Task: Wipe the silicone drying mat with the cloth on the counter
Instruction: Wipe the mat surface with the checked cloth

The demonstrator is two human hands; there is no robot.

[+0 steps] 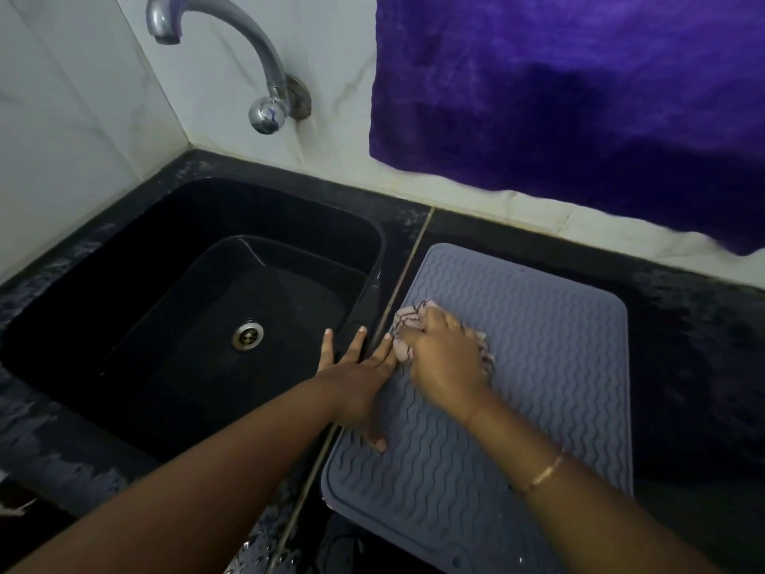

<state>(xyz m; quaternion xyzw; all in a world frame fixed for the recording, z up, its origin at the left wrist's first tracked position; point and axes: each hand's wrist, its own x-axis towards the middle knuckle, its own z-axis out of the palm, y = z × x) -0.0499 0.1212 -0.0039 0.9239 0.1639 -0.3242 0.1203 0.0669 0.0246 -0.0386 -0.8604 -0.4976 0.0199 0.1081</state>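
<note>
Grey silicone, soft and light — the drying mat (538,366) lies flat on the table (683,345) under both hands. The right hand (443,358) has its fingers (418,327) curled round the bunched cloth (407,314). The left hand (360,383) presses flat on the mat's edge, fingers straight — probably it slips otherwise.

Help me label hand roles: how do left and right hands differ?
The left hand lies flat, fingers spread, holding nothing; the right hand grips the bunched cloth. The left hand straddles the mat edge; the right hand sits further in. Both rest on the mat.
</note>
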